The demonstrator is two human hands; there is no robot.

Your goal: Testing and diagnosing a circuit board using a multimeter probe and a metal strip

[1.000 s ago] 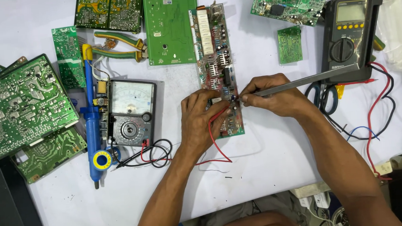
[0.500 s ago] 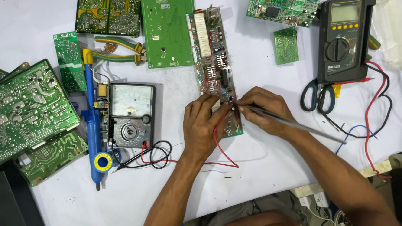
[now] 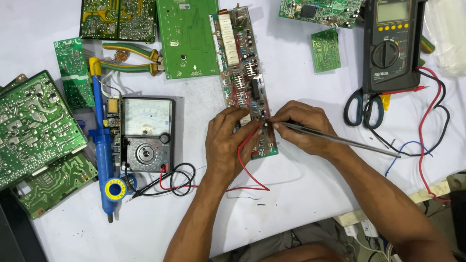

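Observation:
A long narrow circuit board with red and white parts lies upright in the middle of the white table. My left hand presses on its lower left edge, fingers resting on the board. My right hand pinches long metal tweezers, whose tip touches the board's lower part between my two hands. The tweezers' tail points right and down. A red wire loops out from under the board near my left wrist.
An analog meter and blue solder pump lie left. Green boards sit at far left and along the top. A digital multimeter, scissors and red and black leads lie right.
The tweezers' tail swung from pointing up-right toward the multimeter to pointing down-right. Both hands stay on the board's lower end.

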